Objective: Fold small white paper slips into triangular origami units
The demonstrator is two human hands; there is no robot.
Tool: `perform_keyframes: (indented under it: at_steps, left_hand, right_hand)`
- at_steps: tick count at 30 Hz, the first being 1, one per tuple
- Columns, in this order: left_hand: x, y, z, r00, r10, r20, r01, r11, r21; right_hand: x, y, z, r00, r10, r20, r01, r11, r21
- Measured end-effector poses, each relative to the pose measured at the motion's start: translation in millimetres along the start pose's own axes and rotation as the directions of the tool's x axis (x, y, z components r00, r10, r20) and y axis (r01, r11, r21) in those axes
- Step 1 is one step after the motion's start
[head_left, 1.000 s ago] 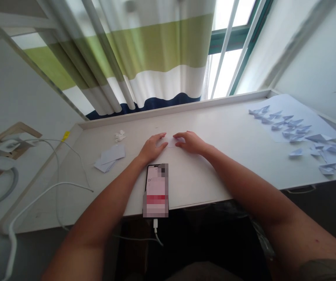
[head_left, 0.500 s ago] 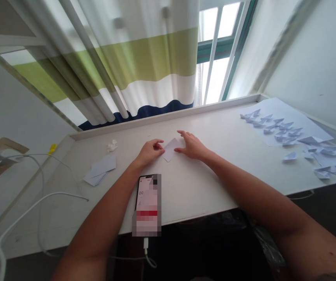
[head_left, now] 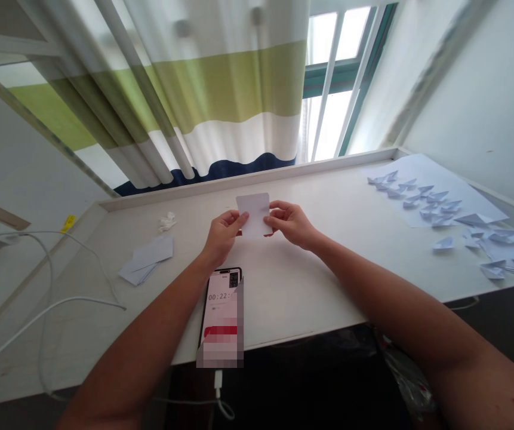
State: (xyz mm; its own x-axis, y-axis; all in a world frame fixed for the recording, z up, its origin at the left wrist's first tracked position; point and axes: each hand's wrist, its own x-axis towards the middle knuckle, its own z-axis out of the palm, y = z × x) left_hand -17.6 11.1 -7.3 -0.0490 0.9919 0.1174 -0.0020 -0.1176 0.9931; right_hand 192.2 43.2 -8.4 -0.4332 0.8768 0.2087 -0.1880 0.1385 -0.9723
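A small white paper square (head_left: 255, 214) is held up over the middle of the white table (head_left: 292, 286), its edges roughly upright. My left hand (head_left: 227, 232) pinches its left side, thumb on the near face. At its right side, my right hand (head_left: 290, 222) grips the edge between thumb and fingers. The fingers behind the paper are partly hidden. Further left lie a few loose white paper sheets (head_left: 153, 254) and a crumpled white piece (head_left: 167, 221). Many small folded paper shapes (head_left: 443, 243) stand at the right.
A phone (head_left: 223, 304) showing a timer lies at the table's front edge, plugged into a white cable (head_left: 218, 382). More cables cross the left side. A large white sheet (head_left: 462, 185) lies under some folded shapes. A curtain (head_left: 239, 89) hangs behind.
The paper has been lifted off the table and turned from a diamond to a square-on position. Both hands have closed on its sides.
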Motion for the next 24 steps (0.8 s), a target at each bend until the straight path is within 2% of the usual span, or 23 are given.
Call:
perform_keyframes:
  at_steps: [5, 8, 11, 16, 24]
  left_hand:
    - [0, 1, -0.2, 0.996, 0.083, -0.010, -0.084, 0.990, -0.116]
    - [-2, 4, 0.9, 0.996, 0.085, 0.016, -0.080, 0.979, -0.187]
    - [-4, 9, 1.4, 0.997, 0.056, 0.046, -0.043, 0.969, -0.243]
    - [-5, 9, 0.7, 0.995, 0.087, 0.038, -0.082, 0.990, -0.116]
    - [-6, 5, 0.9, 0.990, 0.130, 0.051, -0.126, 0.989, -0.075]
  right_hand:
    - [-2, -3, -3, 1.000, -0.003, 0.014, 0.002, 0.998, 0.057]
    - [-1, -6, -4, 1.000, 0.007, -0.018, -0.005, 0.993, 0.114]
    - [-2, -8, -4, 0.999, 0.035, 0.022, -0.038, 0.988, 0.152]
    - [-2, -5, -4, 1.000, 0.020, 0.015, -0.022, 0.994, 0.110]
    - [1, 3, -9, 0.997, -0.078, 0.026, 0.078, 0.997, 0.016]
